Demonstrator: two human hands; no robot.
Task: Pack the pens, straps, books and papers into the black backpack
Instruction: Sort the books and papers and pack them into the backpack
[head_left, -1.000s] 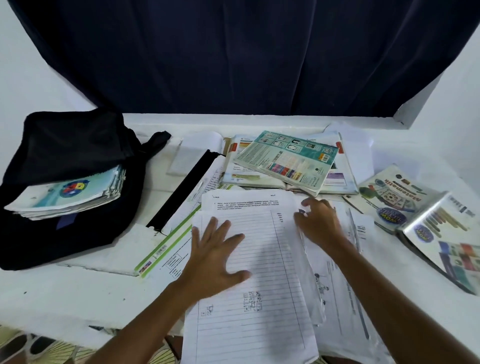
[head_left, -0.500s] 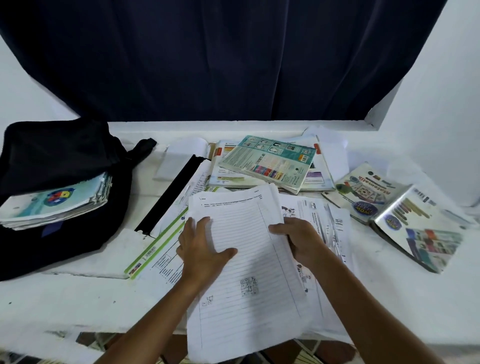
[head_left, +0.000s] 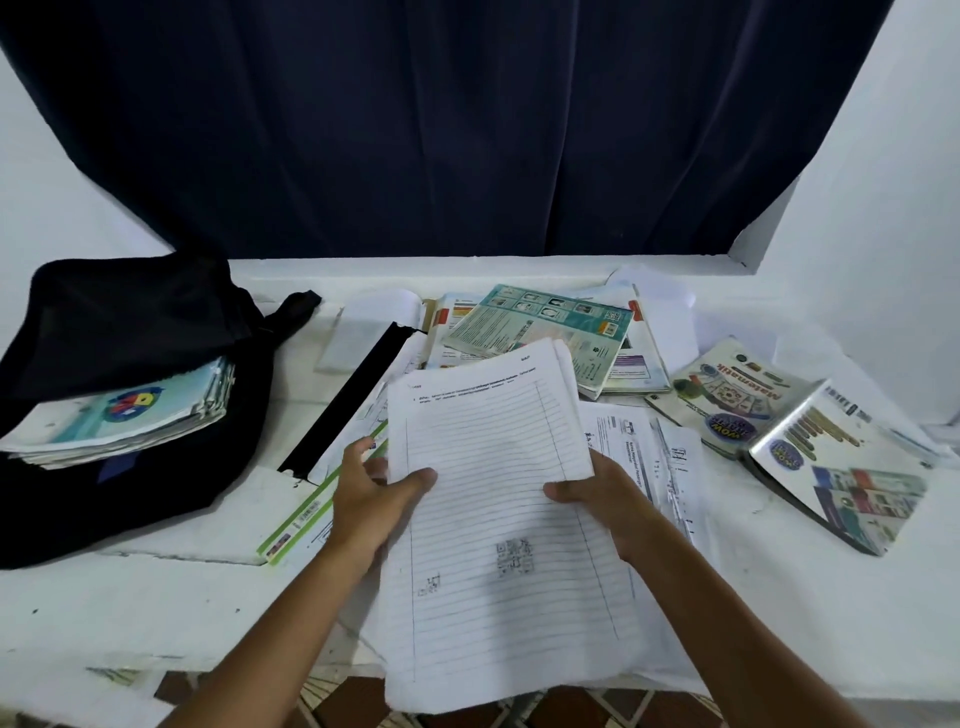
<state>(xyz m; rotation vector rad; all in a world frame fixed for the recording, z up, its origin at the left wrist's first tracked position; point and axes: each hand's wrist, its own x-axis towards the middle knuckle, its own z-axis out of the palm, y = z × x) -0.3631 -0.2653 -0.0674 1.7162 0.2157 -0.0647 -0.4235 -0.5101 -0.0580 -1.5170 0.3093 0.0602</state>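
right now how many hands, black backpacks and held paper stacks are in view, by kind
hands: 2 (left hand, right hand)
black backpack: 1
held paper stack: 1
total: 4

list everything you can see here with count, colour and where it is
black backpack: one, black, table's left, open
book stack: one, pale blue top, in the backpack's mouth
black strap: one, black, right of the backpack
lined papers: one sheaf, white, centre, lifted
teal book: one, teal, behind the sheaf
Matematik book: one, multicoloured, right
glossy book: one, silvery, far right
loose papers: several, white, under the sheaf
curtain: one, navy, behind
left hand: holds the sheaf's left edge
right hand: holds its right edge
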